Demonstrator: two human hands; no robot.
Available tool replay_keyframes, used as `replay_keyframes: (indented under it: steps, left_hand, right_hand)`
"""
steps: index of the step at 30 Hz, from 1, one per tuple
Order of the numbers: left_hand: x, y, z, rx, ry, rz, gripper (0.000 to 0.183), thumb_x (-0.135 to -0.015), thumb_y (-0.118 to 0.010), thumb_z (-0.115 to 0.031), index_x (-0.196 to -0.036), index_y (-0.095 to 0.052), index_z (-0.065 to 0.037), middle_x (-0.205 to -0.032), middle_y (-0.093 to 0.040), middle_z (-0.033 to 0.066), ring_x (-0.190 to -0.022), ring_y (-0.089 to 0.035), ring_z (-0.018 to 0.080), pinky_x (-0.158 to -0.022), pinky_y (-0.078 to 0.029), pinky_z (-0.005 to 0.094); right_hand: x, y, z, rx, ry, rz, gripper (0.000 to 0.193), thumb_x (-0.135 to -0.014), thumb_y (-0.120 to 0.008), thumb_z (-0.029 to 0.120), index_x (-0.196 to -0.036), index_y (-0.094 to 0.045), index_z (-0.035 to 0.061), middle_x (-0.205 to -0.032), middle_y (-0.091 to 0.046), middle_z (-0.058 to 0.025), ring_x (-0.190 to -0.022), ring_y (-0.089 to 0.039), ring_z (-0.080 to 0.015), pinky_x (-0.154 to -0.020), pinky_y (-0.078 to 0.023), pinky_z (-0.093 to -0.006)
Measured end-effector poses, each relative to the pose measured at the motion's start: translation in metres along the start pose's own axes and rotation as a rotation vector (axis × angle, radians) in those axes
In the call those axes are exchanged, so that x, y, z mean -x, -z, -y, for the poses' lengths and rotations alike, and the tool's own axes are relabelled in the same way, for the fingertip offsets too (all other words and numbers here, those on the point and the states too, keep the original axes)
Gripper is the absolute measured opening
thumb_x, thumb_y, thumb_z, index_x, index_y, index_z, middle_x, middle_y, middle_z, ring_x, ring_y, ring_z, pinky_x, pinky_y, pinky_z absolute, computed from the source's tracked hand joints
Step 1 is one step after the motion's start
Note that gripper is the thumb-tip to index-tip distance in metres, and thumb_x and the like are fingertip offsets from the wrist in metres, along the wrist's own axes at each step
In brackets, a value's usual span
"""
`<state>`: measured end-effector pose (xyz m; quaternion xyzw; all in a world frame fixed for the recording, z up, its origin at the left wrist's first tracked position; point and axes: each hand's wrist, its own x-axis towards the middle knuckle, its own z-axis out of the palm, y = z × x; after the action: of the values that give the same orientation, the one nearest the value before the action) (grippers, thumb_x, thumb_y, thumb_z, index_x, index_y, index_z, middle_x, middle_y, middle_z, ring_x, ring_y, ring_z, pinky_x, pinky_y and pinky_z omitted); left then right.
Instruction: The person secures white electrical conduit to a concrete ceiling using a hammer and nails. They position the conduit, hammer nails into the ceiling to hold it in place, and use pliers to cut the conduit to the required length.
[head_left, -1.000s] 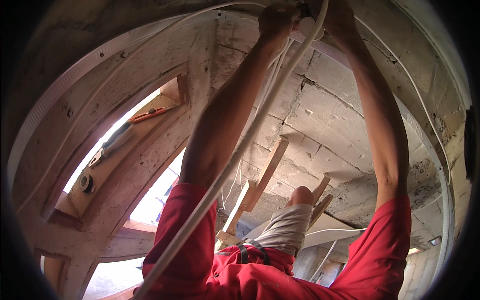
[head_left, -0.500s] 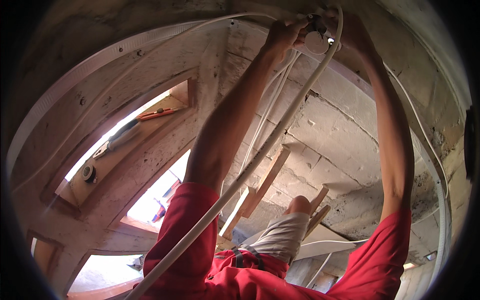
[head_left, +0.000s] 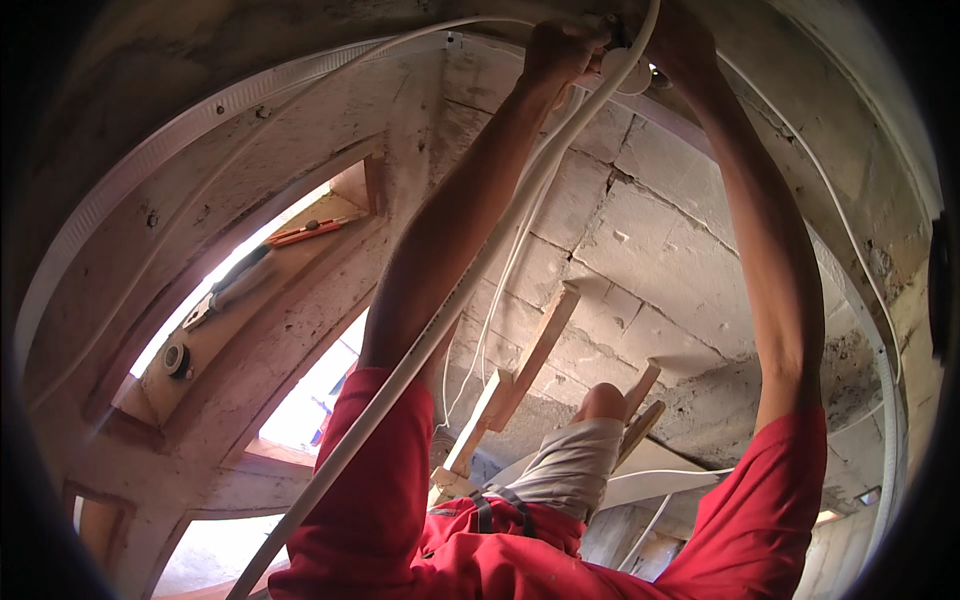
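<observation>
Both my arms reach up overhead to a round white fitting [head_left: 634,78] at the metal profile. My left hand [head_left: 565,55] is closed at its left side, fingers bent against its edge; what they pinch is hidden. Just right of the fitting is my right hand [head_left: 683,42], its fingers mostly hidden behind a thick white cable [head_left: 440,322]. That cable runs from the top between my hands down across my left arm to the lower left. Thinner white wires [head_left: 520,240] hang below my left hand.
A curved perforated metal profile [head_left: 130,180] arcs along the left. On a window ledge lie orange-handled pliers [head_left: 305,232], a trowel-like tool [head_left: 230,285] and a roll of tape [head_left: 176,360]. Wooden bars [head_left: 525,365] stand by my leg. A block wall [head_left: 660,240] faces me.
My hands and the fitting have shifted slightly up and left in view. The thick cable has swung left, now crossing closer along my left forearm and covering more of the fitting.
</observation>
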<state>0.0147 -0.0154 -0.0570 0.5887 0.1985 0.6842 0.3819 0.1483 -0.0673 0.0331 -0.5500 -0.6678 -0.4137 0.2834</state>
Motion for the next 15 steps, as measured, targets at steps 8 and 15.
replay_keyframes:
  steps: [8,15]
  left_hand:
    - [0.0,-0.02,-0.003,0.061,0.203,-0.018,0.037,-0.09,-0.081,-0.033,-0.106,-0.073,-0.001,-0.102,-0.072,0.0112,-0.1,-0.069,0.0187,-0.086,-0.059,0.0335]
    - [0.011,0.0,-0.019,0.22,0.27,0.16,0.044,-0.089,-0.082,-0.032,-0.117,-0.07,-0.001,-0.109,-0.072,0.0117,-0.106,-0.068,0.019,-0.101,-0.056,0.0351]
  right_hand:
    - [-0.003,0.012,-0.058,-0.164,0.324,0.092,0.03,-0.095,-0.063,0.03,-0.109,-0.068,0.0043,-0.101,-0.074,-0.0205,-0.093,-0.072,-0.0407,-0.078,-0.059,-0.049]
    - [0.05,0.033,-0.071,-0.494,0.168,0.136,0.036,-0.103,-0.057,0.032,-0.123,-0.068,0.0036,-0.107,-0.076,-0.0173,-0.099,-0.074,-0.0305,-0.09,-0.056,-0.0418]
